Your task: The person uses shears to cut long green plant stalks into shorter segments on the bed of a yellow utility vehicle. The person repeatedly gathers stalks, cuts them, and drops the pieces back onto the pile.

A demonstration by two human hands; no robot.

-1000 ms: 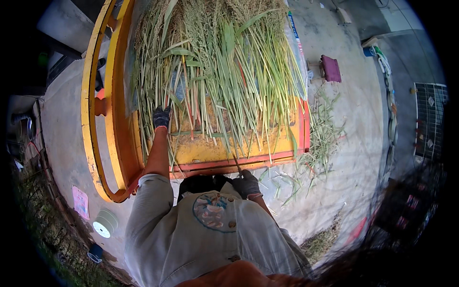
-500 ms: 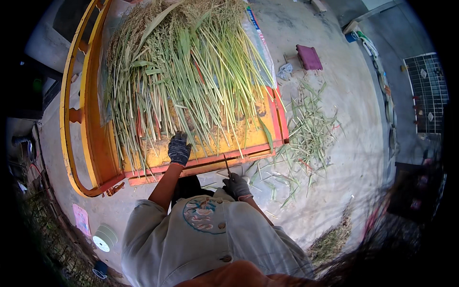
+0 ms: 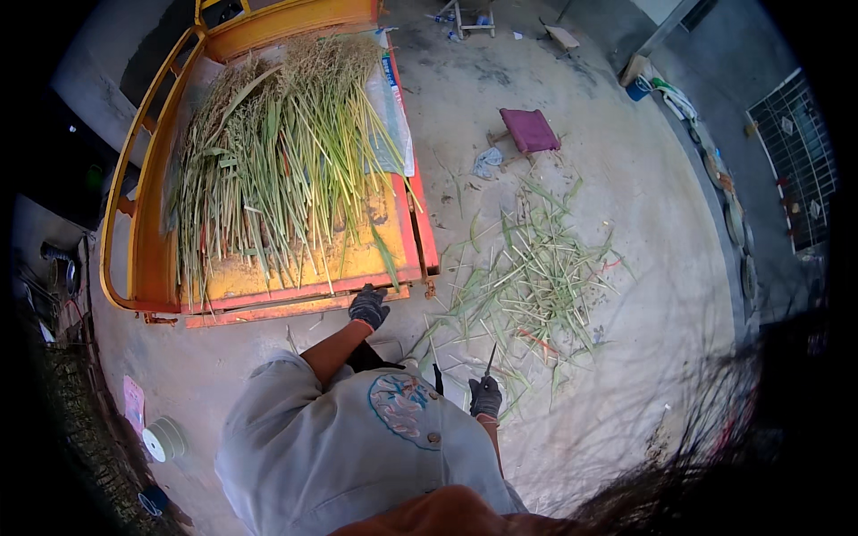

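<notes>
Left hand (image 3: pixel 368 306): dark glove, fingers curled over the near edge of the orange cart bed (image 3: pixel 295 299), apparently as a brace; grip on any stalk cannot be told.
Right hand (image 3: pixel 485 396): dark glove, closed around a knife (image 3: pixel 489 362), blade pointing up and away from the body.
Uncut green stalks (image 3: pixel 277 165): heaped lengthwise on the bed, cut ends toward the near edge, within reach.
Trimmed stalks (image 3: pixel 532 277): strewn on concrete right of the cart's near right corner.
Purple stool (image 3: pixel 529 130): farther right, well apart; open floor between.
</notes>
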